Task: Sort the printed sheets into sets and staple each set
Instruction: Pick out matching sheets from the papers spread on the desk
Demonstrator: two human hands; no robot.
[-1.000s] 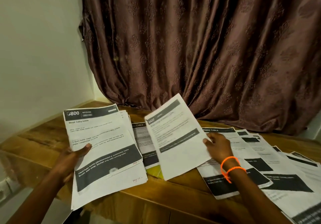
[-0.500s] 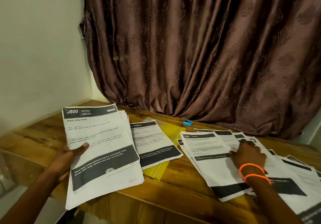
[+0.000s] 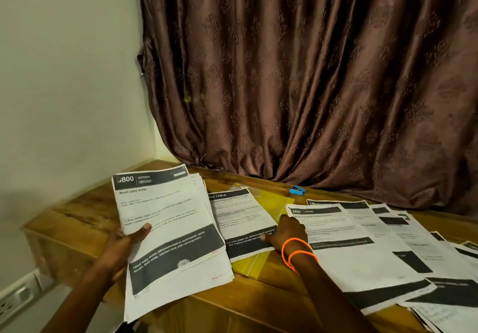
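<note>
Now left hand (image 3: 121, 244) grips sheet stack (image 3: 165, 219).

On the counter (image 3: 271, 299), a stack of sheets (image 3: 165, 226) is held at the left, a single sheet (image 3: 240, 219) is laid on a folder (image 3: 274, 203) beside it, overlapping sheets (image 3: 375, 250) are spread at the right, and a stapler (image 3: 297, 190) is set behind, near the curtain (image 3: 310, 74).

— Where's the left hand (image 3: 124, 244)?

— Low at the left, forearm rising from the bottom edge, thumb (image 3: 141, 230) on top of the held stack, fingers curled beneath.

— And the right hand (image 3: 285, 231)?

— Palm down, fingers spread and pressing flat (two orange bands circle its wrist), forearm slanting in from the lower right.
</note>
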